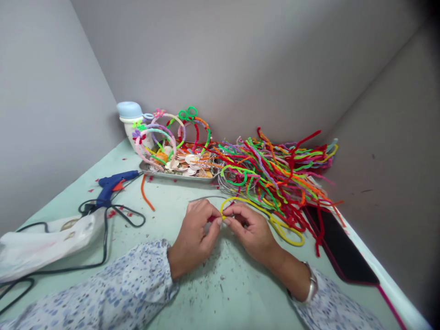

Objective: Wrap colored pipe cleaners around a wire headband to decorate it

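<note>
My left hand (195,233) and my right hand (250,229) meet at the middle of the pale green table (178,275), fingers pinched together on a yellow pipe cleaner (275,220). It arcs up from my fingertips and runs right into a loop on the table. A thin grey wire (206,198) lies just behind my left hand. Something small and red shows between my fingers; I cannot make it out.
A big heap of coloured pipe cleaners (278,169) fills the back right corner. A metal tray (178,176) holds shells and wrapped hoops, with a white jar (131,121) behind. A blue glue gun (113,183) with black cord lies left, a white bag (41,245) nearer. A dark phone (340,250) lies right.
</note>
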### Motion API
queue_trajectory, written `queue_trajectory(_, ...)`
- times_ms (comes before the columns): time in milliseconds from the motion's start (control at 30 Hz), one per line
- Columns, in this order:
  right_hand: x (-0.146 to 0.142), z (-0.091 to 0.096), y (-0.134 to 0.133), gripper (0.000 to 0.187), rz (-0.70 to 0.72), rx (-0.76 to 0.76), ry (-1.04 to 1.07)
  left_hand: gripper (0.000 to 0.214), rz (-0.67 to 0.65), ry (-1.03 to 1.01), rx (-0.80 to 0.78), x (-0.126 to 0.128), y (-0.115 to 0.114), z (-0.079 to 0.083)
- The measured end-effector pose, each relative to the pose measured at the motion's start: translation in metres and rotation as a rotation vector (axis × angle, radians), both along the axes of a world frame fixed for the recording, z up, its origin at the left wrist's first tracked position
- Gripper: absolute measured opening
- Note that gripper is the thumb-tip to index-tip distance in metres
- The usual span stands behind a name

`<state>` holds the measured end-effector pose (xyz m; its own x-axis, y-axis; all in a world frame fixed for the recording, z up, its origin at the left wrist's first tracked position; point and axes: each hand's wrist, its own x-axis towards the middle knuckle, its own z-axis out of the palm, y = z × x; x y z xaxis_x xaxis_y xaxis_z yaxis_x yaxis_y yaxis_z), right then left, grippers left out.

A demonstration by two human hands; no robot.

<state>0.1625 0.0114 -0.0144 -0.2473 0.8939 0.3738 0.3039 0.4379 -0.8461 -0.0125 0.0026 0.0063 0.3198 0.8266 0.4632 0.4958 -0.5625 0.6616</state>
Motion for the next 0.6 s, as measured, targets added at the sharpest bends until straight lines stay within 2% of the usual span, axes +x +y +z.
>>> queue_trajectory(200,0.000,0.006,0.000,0.007,0.015,0.031,-0.042,0.013,0.007,-0.012,0.005,0.001,0.001,0.000)
queue_trajectory(600,-0.001,0.011,0.000,0.007,0.047,-0.026,-0.067,0.012,0.018,0.053,0.017,0.002,0.000,0.000)
